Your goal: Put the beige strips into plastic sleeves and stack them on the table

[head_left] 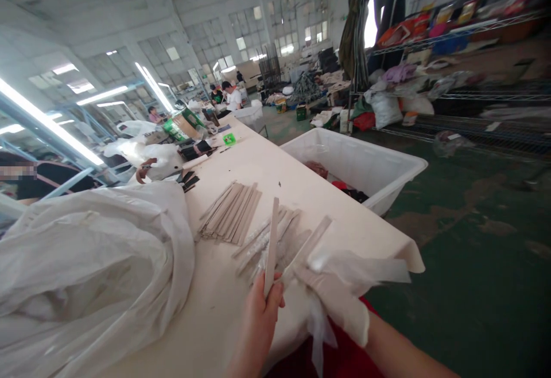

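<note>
My left hand (263, 312), bare, is closed around the lower end of a flat grey strip (272, 243) that points up and away. My right hand (338, 295) wears a pale glove and is blurred. Its fingers look closed on clear plastic film (365, 269), which trails to the right and hangs below. A second strip (313, 240) slants up beside the gloved fingertips; whether they touch it I cannot tell. Beyond my hands lie more strips in clear wrapping (258, 240). To their left is a fanned pile of bare grey strips (232, 211).
The cream-covered table (297, 180) runs away from me. A big white fabric bundle (172, 252) fills its left side. Against its right edge stands a white plastic tub (387, 160) with cloth inside. Wire shelves (482, 105) stand at right; several people sit or stand farther off.
</note>
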`<action>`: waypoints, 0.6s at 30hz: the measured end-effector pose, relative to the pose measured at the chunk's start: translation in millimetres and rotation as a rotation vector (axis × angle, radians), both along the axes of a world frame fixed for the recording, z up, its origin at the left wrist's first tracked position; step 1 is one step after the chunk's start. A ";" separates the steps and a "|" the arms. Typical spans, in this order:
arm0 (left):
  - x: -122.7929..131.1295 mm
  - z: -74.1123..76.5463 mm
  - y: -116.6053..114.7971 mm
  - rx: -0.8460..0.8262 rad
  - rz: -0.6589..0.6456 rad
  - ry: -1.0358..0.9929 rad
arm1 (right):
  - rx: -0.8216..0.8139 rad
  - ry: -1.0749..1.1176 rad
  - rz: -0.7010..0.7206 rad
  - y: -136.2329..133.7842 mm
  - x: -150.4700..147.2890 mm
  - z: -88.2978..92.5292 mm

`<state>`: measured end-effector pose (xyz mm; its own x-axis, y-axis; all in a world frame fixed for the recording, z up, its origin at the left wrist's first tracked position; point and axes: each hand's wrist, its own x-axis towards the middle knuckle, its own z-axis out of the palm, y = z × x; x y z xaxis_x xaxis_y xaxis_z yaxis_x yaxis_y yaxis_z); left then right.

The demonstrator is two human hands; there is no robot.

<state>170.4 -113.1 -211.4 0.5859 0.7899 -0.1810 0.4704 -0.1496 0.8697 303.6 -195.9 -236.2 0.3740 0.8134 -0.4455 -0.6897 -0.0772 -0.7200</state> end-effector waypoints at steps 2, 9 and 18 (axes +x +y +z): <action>1.5 1.7 0.5 0.027 0.050 -0.020 | 0.100 0.056 -0.011 1.5 -5.8 -3.9; 3.9 2.5 -4.2 0.113 0.079 0.005 | 0.084 0.269 -0.215 8.2 0.6 1.1; 24.8 0.6 41.3 0.450 0.055 0.175 | 0.215 0.255 -0.201 6.7 6.9 -1.7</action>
